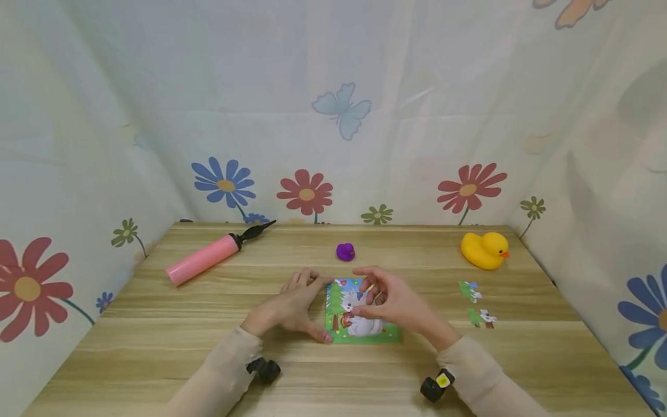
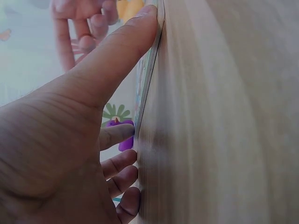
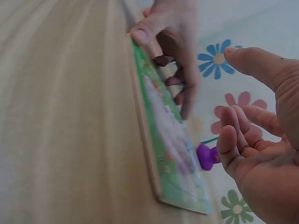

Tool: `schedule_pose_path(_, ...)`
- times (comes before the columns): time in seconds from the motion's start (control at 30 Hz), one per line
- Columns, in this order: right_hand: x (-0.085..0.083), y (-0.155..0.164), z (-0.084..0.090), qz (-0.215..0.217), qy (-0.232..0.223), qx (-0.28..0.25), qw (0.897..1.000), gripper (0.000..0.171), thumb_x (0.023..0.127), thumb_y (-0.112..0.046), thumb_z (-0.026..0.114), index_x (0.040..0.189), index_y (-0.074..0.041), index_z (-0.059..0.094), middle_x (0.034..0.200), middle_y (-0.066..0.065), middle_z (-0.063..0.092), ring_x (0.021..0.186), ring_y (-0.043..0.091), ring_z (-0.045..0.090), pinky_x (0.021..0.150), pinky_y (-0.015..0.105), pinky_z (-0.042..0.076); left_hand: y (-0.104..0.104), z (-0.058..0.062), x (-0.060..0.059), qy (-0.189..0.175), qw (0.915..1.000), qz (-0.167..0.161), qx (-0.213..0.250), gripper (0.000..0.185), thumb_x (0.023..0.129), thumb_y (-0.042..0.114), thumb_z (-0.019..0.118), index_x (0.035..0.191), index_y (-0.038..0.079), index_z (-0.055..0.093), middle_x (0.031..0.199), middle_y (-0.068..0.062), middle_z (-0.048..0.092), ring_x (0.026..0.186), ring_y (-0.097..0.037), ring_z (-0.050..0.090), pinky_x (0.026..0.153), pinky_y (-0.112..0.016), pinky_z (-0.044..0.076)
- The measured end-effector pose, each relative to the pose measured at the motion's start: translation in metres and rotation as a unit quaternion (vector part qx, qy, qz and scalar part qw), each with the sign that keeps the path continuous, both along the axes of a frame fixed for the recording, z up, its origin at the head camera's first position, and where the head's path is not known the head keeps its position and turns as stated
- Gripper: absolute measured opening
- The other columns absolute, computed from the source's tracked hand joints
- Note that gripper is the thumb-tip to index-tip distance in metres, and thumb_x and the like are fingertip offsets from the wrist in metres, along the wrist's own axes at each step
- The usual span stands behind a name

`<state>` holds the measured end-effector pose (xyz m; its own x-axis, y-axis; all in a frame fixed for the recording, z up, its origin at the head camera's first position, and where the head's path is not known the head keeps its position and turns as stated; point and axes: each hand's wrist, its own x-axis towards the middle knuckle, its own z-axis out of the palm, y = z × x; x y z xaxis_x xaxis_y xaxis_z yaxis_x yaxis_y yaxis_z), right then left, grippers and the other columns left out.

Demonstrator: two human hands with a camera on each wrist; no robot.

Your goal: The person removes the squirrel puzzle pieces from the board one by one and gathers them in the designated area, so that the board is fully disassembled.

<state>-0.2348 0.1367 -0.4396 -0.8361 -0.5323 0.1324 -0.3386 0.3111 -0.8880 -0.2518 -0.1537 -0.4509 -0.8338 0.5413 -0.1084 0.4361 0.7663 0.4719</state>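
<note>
Head: flat on table (image 1: 292, 382), a puzzle (image 1: 361, 326). Touching its left edge with a wide-spread left hand (image 1: 293, 306); hovering over its right half with an empty right hand (image 1: 393, 300). Well right, two loose pieces (image 1: 470, 292). Left wrist: left thumb (image 2: 135, 30) against the puzzle's near corner. Right wrist: wide thumb-finger gap.

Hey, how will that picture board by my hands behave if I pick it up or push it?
The picture board will probably stay stiff: both wrist views show its edge without folds. It's likely light, since it looks thin. Pushed, it should slide rather than roll, being a flat rectangle.
</note>
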Motion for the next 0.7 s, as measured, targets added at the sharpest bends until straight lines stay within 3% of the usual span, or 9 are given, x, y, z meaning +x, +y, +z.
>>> schedule_pose_path(0.33, 0.003, -0.009, -0.026, 0.022, 0.002, 0.033, 0.999, 0.068, 0.091, -0.021, 0.094, 0.148, 0.0, 0.065, 0.109, 0.014, 0.065, 0.096, 0.025, 0.058, 0.08, 0.024, 0.051, 0.0, -0.001, 0.003, 0.003, 1.0, 0.0, 0.006, 0.127, 0.072, 0.06, 0.103, 0.173, 0.018, 0.038, 0.166, -0.016, 0.034, 0.147, -0.038, 0.035, 0.124, -0.065, 0.036)
schedule_pose_path(0.7, 0.003, -0.011, -0.035, 0.033, 0.015, 0.04, 0.999, 0.059, 0.09, -0.018, 0.095, 0.14, 0.0, 0.07, 0.104, 0.011, 0.063, 0.092, 0.02, 0.057, 0.08, 0.024, 0.05, 0.0, -0.001, 0.001, 0.009, 0.9999, -0.006, 0.007, 0.127, 0.072, 0.06, 0.103, 0.173, 0.018, 0.038, 0.166, -0.016, 0.034, 0.144, -0.037, 0.037, 0.121, -0.064, 0.038)
